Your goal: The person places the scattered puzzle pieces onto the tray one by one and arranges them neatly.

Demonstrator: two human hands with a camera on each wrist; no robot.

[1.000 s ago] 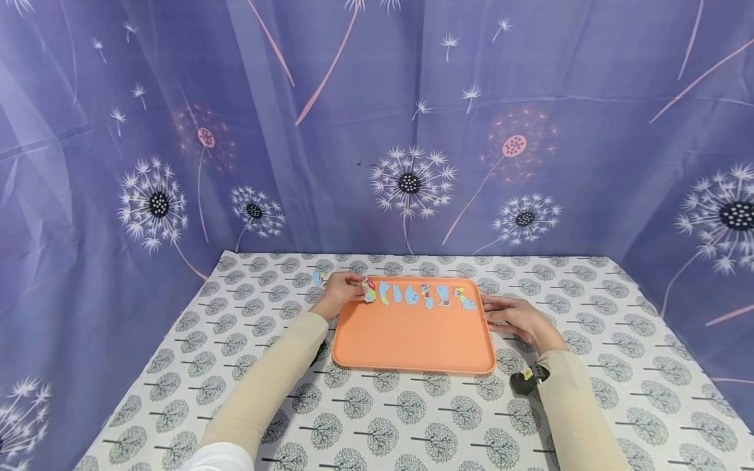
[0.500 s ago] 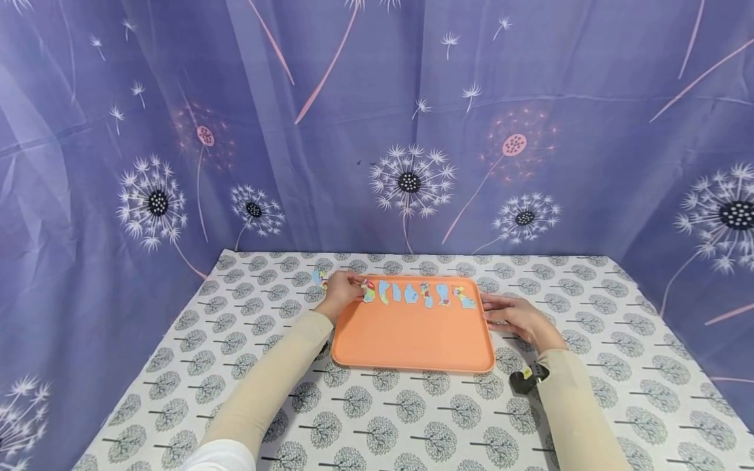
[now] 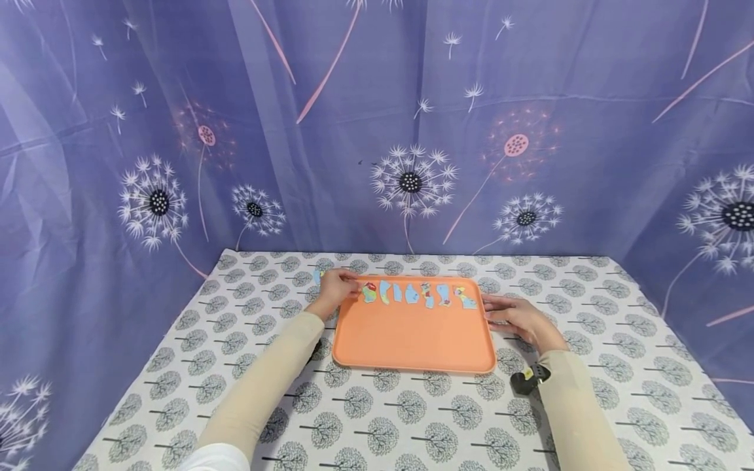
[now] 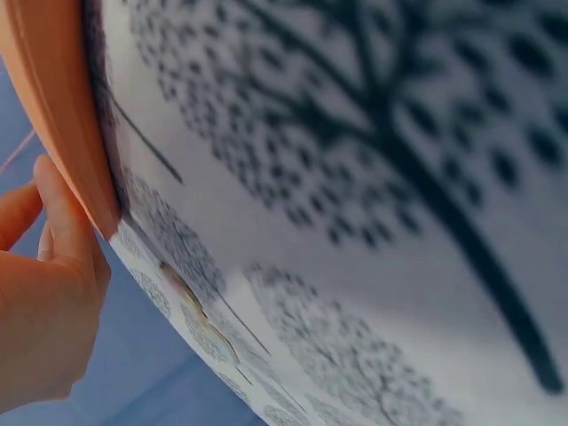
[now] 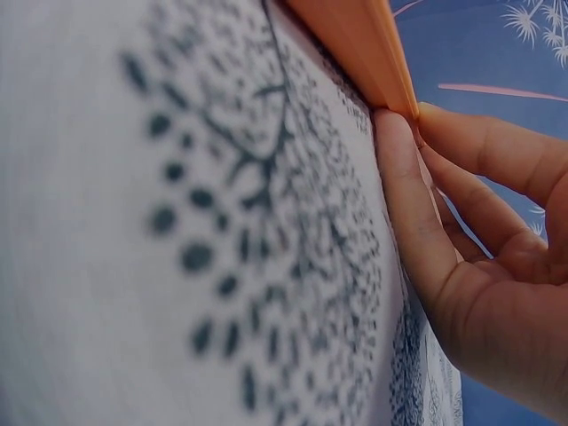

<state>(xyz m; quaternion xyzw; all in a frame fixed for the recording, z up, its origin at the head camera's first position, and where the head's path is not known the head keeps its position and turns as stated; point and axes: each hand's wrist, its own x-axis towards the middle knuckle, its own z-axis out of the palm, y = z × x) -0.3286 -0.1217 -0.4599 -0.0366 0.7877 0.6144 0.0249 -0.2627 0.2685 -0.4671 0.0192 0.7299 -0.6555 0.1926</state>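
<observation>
An orange tray (image 3: 413, 340) lies on the table, a row of several flat, light-blue puzzle pieces along its far side. The leftmost piece (image 3: 369, 292) has red and green on it and lies just right of my left hand (image 3: 337, 288). That hand hovers over the tray's far left corner with its fingers relaxed; the left wrist view has the same hand (image 4: 53, 293) beside the tray's wall. At the right rim, my right hand (image 3: 521, 318) holds the tray's edge between thumb and fingers, as the right wrist view of the hand (image 5: 479, 240) confirms.
One more puzzle piece (image 3: 318, 276) lies on the tree-print tablecloth (image 3: 412, 418) left of the tray, partly behind my left hand. A purple dandelion curtain (image 3: 330, 163) stands behind and at both sides of the table.
My left hand has let go of the red-and-green puzzle piece and drawn back slightly left; the piece now lies on the tray. My right hand stays at the rim.
</observation>
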